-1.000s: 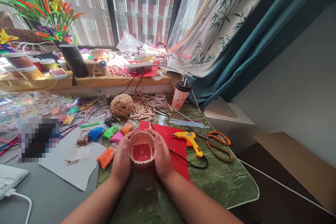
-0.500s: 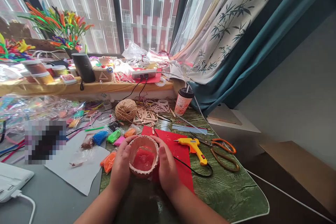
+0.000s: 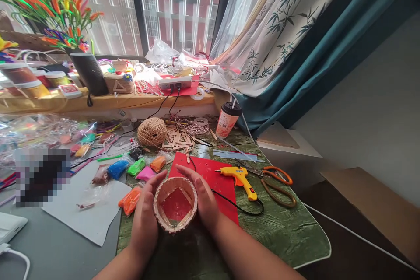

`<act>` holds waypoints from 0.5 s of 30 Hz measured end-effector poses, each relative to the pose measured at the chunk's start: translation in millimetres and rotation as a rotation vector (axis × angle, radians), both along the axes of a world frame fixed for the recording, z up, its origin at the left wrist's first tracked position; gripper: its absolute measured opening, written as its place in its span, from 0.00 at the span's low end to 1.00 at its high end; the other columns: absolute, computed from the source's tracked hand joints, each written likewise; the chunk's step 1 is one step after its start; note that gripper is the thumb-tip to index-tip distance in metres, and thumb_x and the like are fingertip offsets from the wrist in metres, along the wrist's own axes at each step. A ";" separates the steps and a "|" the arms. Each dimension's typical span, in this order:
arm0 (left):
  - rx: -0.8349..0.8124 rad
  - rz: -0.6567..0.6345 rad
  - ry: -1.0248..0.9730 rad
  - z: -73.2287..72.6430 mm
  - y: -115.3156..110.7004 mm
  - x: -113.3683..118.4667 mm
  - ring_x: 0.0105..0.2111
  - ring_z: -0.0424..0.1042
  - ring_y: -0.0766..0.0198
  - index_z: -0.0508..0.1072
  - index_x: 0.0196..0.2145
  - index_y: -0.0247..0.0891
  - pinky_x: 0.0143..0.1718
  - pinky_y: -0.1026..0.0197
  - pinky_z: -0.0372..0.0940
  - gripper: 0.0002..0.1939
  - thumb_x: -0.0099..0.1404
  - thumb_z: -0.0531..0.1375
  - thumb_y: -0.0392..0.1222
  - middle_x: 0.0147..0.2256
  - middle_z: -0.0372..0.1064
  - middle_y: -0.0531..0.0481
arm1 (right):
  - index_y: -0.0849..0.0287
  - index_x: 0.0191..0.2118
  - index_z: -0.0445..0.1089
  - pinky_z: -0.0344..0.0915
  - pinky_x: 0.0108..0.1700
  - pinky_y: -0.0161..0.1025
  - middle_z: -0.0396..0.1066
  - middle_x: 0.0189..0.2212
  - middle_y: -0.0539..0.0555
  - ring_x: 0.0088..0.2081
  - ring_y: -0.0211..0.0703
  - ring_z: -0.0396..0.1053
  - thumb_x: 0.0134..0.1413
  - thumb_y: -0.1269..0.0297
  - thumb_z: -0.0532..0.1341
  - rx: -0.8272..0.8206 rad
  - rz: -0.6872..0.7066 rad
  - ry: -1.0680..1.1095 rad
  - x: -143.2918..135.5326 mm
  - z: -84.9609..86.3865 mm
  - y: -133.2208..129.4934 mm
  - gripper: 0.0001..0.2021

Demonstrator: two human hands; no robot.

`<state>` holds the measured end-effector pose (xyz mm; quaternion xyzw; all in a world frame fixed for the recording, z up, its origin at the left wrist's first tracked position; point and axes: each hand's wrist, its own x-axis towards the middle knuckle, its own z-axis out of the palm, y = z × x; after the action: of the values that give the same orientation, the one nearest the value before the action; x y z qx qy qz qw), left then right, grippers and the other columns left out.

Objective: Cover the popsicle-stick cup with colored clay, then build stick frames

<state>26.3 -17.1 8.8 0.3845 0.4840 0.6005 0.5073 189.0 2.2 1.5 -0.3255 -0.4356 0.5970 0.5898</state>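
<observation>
A round cup with a scalloped, clay-coloured rim is tilted so that its inside faces me. Its clear bottom shows red, and pale straight edges run inside. My left hand presses its palm and fingers against the left side. From the right, my right hand cups the other side with its fingers fairly straight, thumb near the rim. Under and beyond the cup lies a red sheet. On its right part rests a yellow glue gun with a black cord. Bags of orange clay and pink clay lie beside my left hand.
Large scissors lie right of the glue gun. Behind are a twine ball, wooden sticks and a lidded paper cup. White paper lies to the left. The green mat ends at the right table edge.
The round cup has tipped further toward me, showing more of its inside. My right hand's fingers have straightened and spread along its far side. The whole view has shifted slightly.
</observation>
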 end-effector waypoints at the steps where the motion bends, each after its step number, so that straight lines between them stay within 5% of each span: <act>1: 0.005 -0.022 0.010 -1.3 -2.1 2.1 0.62 0.74 0.40 0.80 0.56 0.41 0.63 0.43 0.69 0.31 0.71 0.59 0.68 0.59 0.78 0.39 | 0.51 0.60 0.78 0.62 0.69 0.60 0.78 0.61 0.59 0.65 0.62 0.71 0.68 0.34 0.59 -0.022 0.044 0.032 -1.5 1.3 0.0 0.30; 5: -0.026 -0.062 -0.016 -3.5 -3.5 8.4 0.62 0.74 0.41 0.80 0.56 0.41 0.64 0.43 0.68 0.29 0.72 0.58 0.64 0.59 0.79 0.40 | 0.52 0.57 0.80 0.68 0.64 0.58 0.81 0.56 0.59 0.59 0.61 0.77 0.68 0.39 0.62 -0.052 0.099 0.105 -6.4 6.3 -2.7 0.25; 15: -0.048 -0.047 -0.009 13.9 -7.8 10.8 0.60 0.75 0.40 0.84 0.49 0.40 0.66 0.41 0.66 0.24 0.69 0.61 0.60 0.55 0.81 0.40 | 0.52 0.54 0.82 0.65 0.68 0.59 0.79 0.59 0.59 0.63 0.62 0.74 0.70 0.43 0.61 -0.063 -0.002 0.027 -7.6 9.5 -15.5 0.22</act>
<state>37.1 -24.9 22.7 0.3809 0.4869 0.5782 0.5325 181.4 -13.2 11.1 -0.3362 -0.4082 0.6142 0.5857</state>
